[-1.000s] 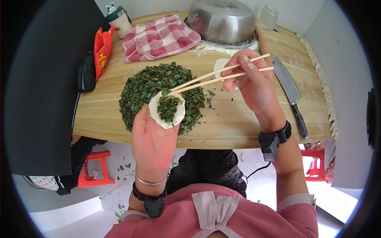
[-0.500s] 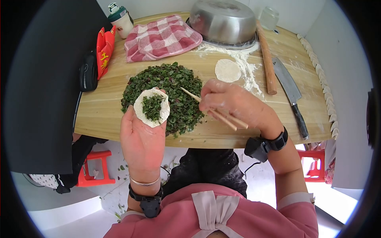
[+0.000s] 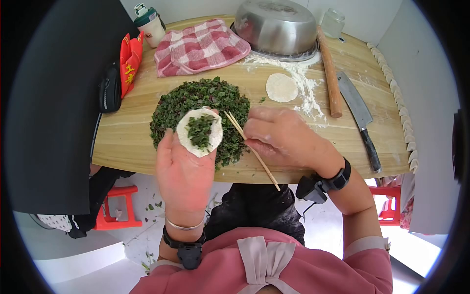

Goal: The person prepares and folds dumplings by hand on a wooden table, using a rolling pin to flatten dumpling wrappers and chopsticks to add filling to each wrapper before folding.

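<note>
While the open left hand [image 3: 186, 169] is cradling a filled wrapper [image 3: 184, 134] over the greens pile [image 3: 203, 93], the right hand [image 3: 279, 132] is clutching chopsticks [image 3: 267, 170] beside it, with filling looking done and folding probably needing both hands.

Hands [image 3: 186, 171] with filled wrapper [image 3: 199, 131], chopsticks [image 3: 263, 167], greens [image 3: 205, 93] nearby

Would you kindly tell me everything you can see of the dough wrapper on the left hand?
The dough wrapper is a thin, pale, floury-looking round with a slightly uneven edge. It lies open and unfolded on the left hand, which supports it from beneath. A small heap of chopped greens sits on its middle, leaving a bare rim. The chopsticks are nearby, their tips apparently not touching it.
</note>
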`<act>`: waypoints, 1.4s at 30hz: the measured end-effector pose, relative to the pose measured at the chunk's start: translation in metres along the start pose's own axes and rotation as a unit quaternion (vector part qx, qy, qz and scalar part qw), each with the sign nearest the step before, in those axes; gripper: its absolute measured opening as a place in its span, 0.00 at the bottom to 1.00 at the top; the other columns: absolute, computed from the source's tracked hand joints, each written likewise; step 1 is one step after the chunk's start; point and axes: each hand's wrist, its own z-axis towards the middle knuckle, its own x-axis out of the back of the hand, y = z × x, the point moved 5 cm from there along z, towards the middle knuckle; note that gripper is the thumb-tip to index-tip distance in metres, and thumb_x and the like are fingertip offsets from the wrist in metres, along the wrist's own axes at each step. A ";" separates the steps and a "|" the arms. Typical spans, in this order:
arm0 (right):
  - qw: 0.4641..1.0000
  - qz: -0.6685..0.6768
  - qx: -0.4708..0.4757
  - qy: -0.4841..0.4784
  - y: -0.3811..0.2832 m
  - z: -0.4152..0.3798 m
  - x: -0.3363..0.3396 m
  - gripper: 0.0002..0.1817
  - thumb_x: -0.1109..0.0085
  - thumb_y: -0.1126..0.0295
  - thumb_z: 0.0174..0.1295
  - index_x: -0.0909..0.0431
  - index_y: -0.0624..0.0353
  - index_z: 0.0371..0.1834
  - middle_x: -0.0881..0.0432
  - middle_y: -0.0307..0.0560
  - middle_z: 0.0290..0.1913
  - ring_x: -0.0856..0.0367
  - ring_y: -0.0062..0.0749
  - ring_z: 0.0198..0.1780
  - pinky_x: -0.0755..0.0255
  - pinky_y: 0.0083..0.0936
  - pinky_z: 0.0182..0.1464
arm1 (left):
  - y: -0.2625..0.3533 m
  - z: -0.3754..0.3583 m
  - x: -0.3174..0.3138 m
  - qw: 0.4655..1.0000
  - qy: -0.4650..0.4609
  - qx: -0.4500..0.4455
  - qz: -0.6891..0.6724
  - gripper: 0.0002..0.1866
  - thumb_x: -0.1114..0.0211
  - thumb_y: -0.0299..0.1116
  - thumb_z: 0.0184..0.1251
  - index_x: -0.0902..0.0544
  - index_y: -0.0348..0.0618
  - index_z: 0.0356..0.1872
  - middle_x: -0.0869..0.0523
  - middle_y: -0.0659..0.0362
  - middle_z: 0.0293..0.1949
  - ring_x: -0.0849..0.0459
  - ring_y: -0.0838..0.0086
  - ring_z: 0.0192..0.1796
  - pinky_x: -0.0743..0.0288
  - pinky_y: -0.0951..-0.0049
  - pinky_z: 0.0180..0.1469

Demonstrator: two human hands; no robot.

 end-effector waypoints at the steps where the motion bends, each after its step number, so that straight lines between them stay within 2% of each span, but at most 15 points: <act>1: 0.999 -0.020 0.016 0.043 -0.004 0.001 0.007 0.07 0.41 0.71 0.55 0.26 0.59 0.34 0.28 0.49 0.31 0.23 0.45 0.34 0.27 0.37 0.37 | -0.004 -0.001 -0.001 1.000 0.000 0.000 -0.001 0.30 0.62 0.40 0.76 0.45 0.21 0.67 0.38 0.36 0.68 0.39 0.53 0.72 0.47 0.58 0.74; 5: 0.980 -0.029 0.107 0.168 -0.016 0.002 0.001 0.10 0.35 0.72 0.52 0.26 0.59 0.34 0.28 0.46 0.29 0.25 0.40 0.28 0.31 0.32 0.26 | -0.014 -0.003 -0.004 0.999 0.019 0.028 0.004 0.32 0.62 0.44 0.76 0.45 0.22 0.67 0.38 0.37 0.68 0.39 0.54 0.72 0.47 0.59 0.74; 9: 0.976 -0.058 0.143 0.155 -0.023 0.002 -0.001 0.10 0.34 0.72 0.51 0.25 0.59 0.33 0.27 0.46 0.30 0.25 0.41 0.28 0.31 0.31 0.27 | -0.024 -0.003 -0.003 0.998 -0.008 0.059 0.015 0.32 0.63 0.47 0.76 0.42 0.27 0.68 0.36 0.43 0.69 0.36 0.57 0.70 0.42 0.61 0.71; 12: 0.978 -0.038 0.129 0.161 -0.022 0.002 0.000 0.11 0.32 0.74 0.49 0.24 0.59 0.33 0.26 0.47 0.32 0.25 0.42 0.28 0.30 0.31 0.27 | -0.028 -0.003 -0.002 0.997 -0.028 0.072 -0.006 0.32 0.62 0.48 0.75 0.41 0.29 0.68 0.34 0.44 0.67 0.35 0.58 0.69 0.40 0.61 0.70; 14: 0.977 0.022 0.033 0.211 -0.014 0.002 0.002 0.11 0.32 0.76 0.48 0.24 0.59 0.33 0.25 0.48 0.34 0.24 0.43 0.31 0.29 0.30 0.30 | -0.033 -0.004 -0.003 0.996 -0.045 0.061 0.036 0.28 0.60 0.46 0.75 0.36 0.34 0.65 0.27 0.49 0.62 0.29 0.63 0.65 0.38 0.63 0.69; 15: 0.977 0.022 0.031 0.211 -0.014 0.002 0.002 0.11 0.32 0.76 0.48 0.24 0.59 0.33 0.25 0.48 0.34 0.24 0.43 0.31 0.29 0.30 0.30 | -0.037 -0.005 -0.002 0.996 -0.045 0.063 0.036 0.28 0.60 0.46 0.75 0.36 0.34 0.65 0.27 0.49 0.62 0.29 0.63 0.65 0.38 0.63 0.69; 17: 0.974 0.048 -0.013 0.222 -0.009 0.003 0.006 0.10 0.34 0.75 0.48 0.26 0.59 0.31 0.28 0.47 0.33 0.25 0.46 0.36 0.28 0.34 0.35 | -0.041 -0.005 0.003 0.989 -0.030 0.024 0.142 0.24 0.55 0.41 0.75 0.36 0.37 0.66 0.28 0.51 0.62 0.29 0.66 0.64 0.38 0.63 0.69; 18: 0.974 0.048 -0.014 0.222 -0.008 0.004 0.007 0.10 0.34 0.75 0.48 0.26 0.59 0.31 0.28 0.47 0.33 0.25 0.46 0.36 0.28 0.34 0.35 | -0.042 -0.004 0.002 0.990 -0.042 0.037 0.131 0.23 0.49 0.30 0.73 0.38 0.38 0.66 0.29 0.53 0.61 0.29 0.68 0.64 0.38 0.64 0.69; 21: 0.967 0.034 -0.004 0.251 -0.006 0.004 0.011 0.10 0.35 0.75 0.48 0.27 0.59 0.31 0.26 0.48 0.35 0.26 0.47 0.39 0.29 0.36 0.41 | -0.045 -0.005 0.001 0.967 -0.061 -0.004 0.247 0.23 0.47 0.23 0.70 0.38 0.39 0.65 0.29 0.54 0.60 0.29 0.70 0.63 0.36 0.63 0.69; 27: 0.969 0.070 -0.001 0.236 0.001 0.005 0.006 0.09 0.36 0.76 0.48 0.27 0.60 0.31 0.24 0.50 0.34 0.26 0.49 0.42 0.30 0.38 0.44 | -0.046 -0.006 0.007 0.964 -0.054 -0.039 0.257 0.18 0.46 0.25 0.71 0.35 0.40 0.59 0.25 0.56 0.53 0.26 0.73 0.59 0.32 0.68 0.65; 34: 0.969 0.110 -0.047 0.217 0.001 0.003 0.006 0.09 0.37 0.80 0.48 0.28 0.59 0.30 0.24 0.47 0.32 0.25 0.45 0.41 0.29 0.35 0.43 | -0.045 -0.003 0.009 0.962 -0.057 -0.025 0.266 0.16 0.48 0.21 0.70 0.36 0.39 0.57 0.28 0.54 0.56 0.27 0.72 0.60 0.33 0.63 0.67; 36: 0.967 0.132 -0.076 0.203 0.001 0.002 0.004 0.10 0.37 0.82 0.49 0.28 0.59 0.31 0.22 0.45 0.33 0.24 0.42 0.41 0.29 0.32 0.44 | -0.044 -0.002 0.006 0.952 -0.052 -0.035 0.301 0.16 0.45 0.22 0.70 0.34 0.39 0.56 0.25 0.56 0.53 0.24 0.76 0.55 0.26 0.71 0.60; 37: 0.962 0.148 -0.076 0.216 0.000 0.000 0.005 0.11 0.36 0.82 0.49 0.28 0.59 0.32 0.22 0.45 0.33 0.24 0.41 0.40 0.29 0.31 0.43 | -0.042 -0.002 0.006 0.951 -0.053 -0.034 0.301 0.16 0.45 0.22 0.70 0.34 0.39 0.56 0.25 0.56 0.53 0.24 0.76 0.55 0.26 0.71 0.60; 39: 0.956 0.164 -0.077 0.229 0.001 -0.002 0.006 0.12 0.36 0.83 0.48 0.28 0.59 0.32 0.23 0.45 0.33 0.24 0.40 0.39 0.29 0.29 0.41 | -0.037 -0.001 0.007 0.900 -0.030 -0.044 0.432 0.14 0.43 0.21 0.68 0.31 0.40 0.53 0.21 0.59 0.45 0.21 0.79 0.43 0.25 0.79 0.44; 42: 0.962 0.153 -0.026 0.223 -0.002 -0.002 0.007 0.14 0.34 0.83 0.48 0.28 0.59 0.35 0.22 0.45 0.36 0.23 0.38 0.39 0.28 0.28 0.41 | -0.035 -0.002 0.010 0.898 -0.026 -0.027 0.439 0.14 0.43 0.20 0.67 0.30 0.39 0.52 0.21 0.60 0.43 0.21 0.82 0.37 0.27 0.83 0.36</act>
